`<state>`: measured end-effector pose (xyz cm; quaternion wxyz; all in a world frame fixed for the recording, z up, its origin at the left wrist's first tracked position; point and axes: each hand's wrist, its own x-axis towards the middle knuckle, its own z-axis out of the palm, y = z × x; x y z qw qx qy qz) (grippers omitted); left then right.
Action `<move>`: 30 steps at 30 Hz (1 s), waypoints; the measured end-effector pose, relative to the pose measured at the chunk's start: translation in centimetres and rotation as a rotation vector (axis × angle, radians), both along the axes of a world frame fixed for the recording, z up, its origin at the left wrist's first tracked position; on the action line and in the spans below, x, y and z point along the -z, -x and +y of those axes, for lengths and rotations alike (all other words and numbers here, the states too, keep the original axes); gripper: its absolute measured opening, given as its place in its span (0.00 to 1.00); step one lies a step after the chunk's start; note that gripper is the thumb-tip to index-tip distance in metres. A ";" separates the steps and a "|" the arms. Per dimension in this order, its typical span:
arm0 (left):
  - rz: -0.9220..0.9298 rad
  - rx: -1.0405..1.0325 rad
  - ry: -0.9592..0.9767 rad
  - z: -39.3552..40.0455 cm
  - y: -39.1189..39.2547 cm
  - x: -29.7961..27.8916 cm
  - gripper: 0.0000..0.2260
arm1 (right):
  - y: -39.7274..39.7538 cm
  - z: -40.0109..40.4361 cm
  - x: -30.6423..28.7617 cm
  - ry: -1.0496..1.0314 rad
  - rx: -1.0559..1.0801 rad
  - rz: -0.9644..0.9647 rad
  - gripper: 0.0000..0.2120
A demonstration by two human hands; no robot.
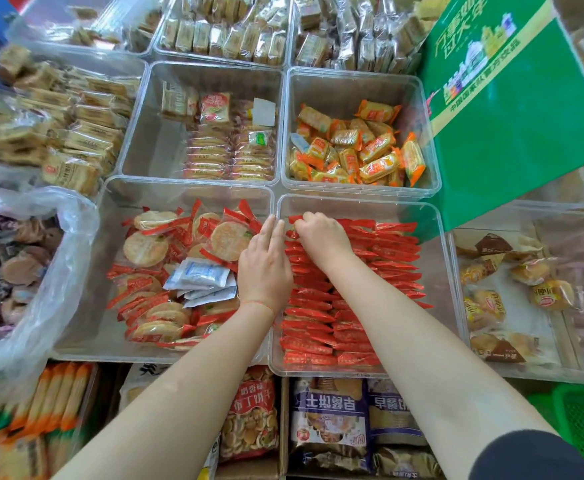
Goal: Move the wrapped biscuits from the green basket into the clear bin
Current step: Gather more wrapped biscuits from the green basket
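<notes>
Under my right hand, fingers curled pinching wrapped biscuits in the clear bin; left hand flat alongside. Light, crinkly, brittle; I'd grip the packs' edges.

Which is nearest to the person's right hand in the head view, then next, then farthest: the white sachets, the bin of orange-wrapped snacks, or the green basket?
From the right hand:
1. White sachets, in the bin to its left.
2. Bin of orange-wrapped snacks, directly behind.
3. Green basket, at the bottom right corner.
</notes>
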<state>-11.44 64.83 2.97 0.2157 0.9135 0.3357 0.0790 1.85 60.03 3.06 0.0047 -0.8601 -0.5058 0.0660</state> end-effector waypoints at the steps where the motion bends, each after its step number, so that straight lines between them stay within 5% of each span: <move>1: 0.011 0.001 -0.002 0.0 0.0 0.0 0.23 | 0.1 0.0 0.0 -0.003 0.025 0.006 0.09; 7: 0.035 0.001 0.003 0.0 0.0 0.1 0.24 | 0.6 -0.6 -0.1 -0.207 0.139 0.084 0.07; 13: 0.034 -0.005 0.008 0.0 0.0 0.1 0.24 | 0.5 -1.0 -0.5 -0.064 0.101 0.201 0.15; 17: 0.024 -0.007 0.020 -0.1 -0.1 0.1 0.24 | 2.0 -4.3 -2.0 -0.319 0.144 0.185 0.09; 20: 0.019 -0.008 0.031 -0.1 -0.1 0.0 0.24 | 4.0 -6.7 -2.1 -0.129 0.101 0.407 0.07; 23: 0.007 -0.013 0.034 -0.2 0.0 -0.1 0.24 | 5.1 -7.7 -1.7 0.162 0.065 0.316 0.13; 26: 0.016 -0.012 0.034 -0.1 0.1 0.0 0.24 | 6.2 -7.5 -1.4 0.087 0.062 0.217 0.06; 30: 0.017 0.003 0.034 0.1 0.1 -0.3 0.24 | 7.7 -7.2 -1.6 -0.115 0.072 0.250 0.08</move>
